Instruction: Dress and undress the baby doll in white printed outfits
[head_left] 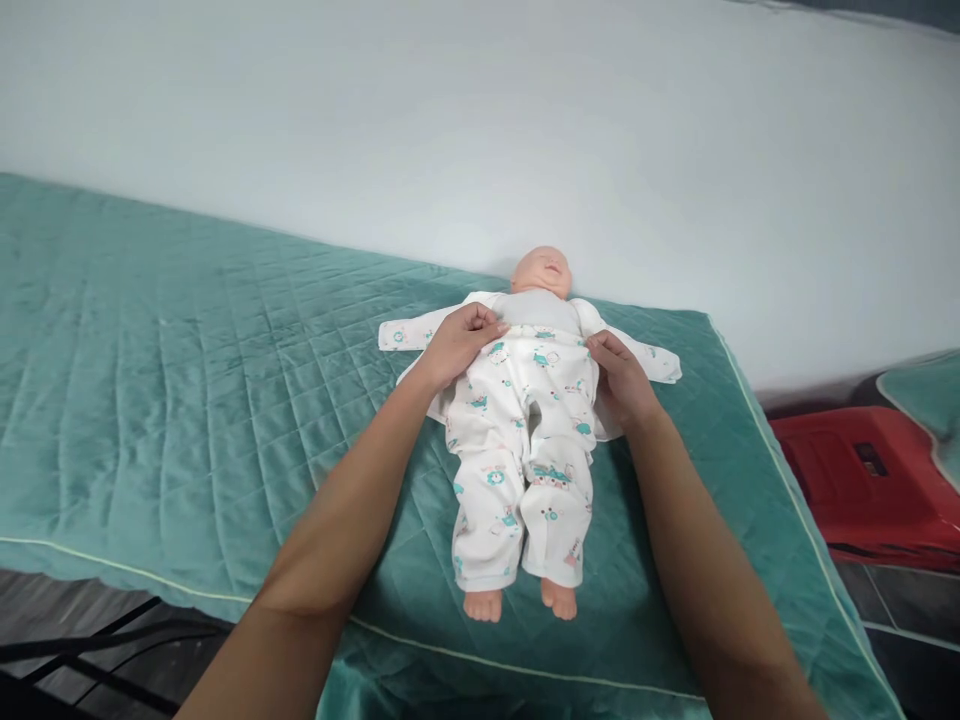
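A baby doll [541,272] lies on its back, head towards the wall and bare feet towards me. White printed pants [525,400] cover its legs up to the waist. Beneath the doll a white printed shirt [412,332] is spread open, its sleeves out to both sides. My left hand [466,340] pinches the waistband at its left end, fingers closed. At the other end of the waistband my right hand [618,372] is closed on the fabric too. A pale grey-white torso shows above the waistband.
The doll rests on a green quilted cover [225,400] with pale piping along its edge. A white wall [450,130] stands behind. To the right, below the edge, is a red plastic object [862,480]. Black bars [97,645] show at lower left.
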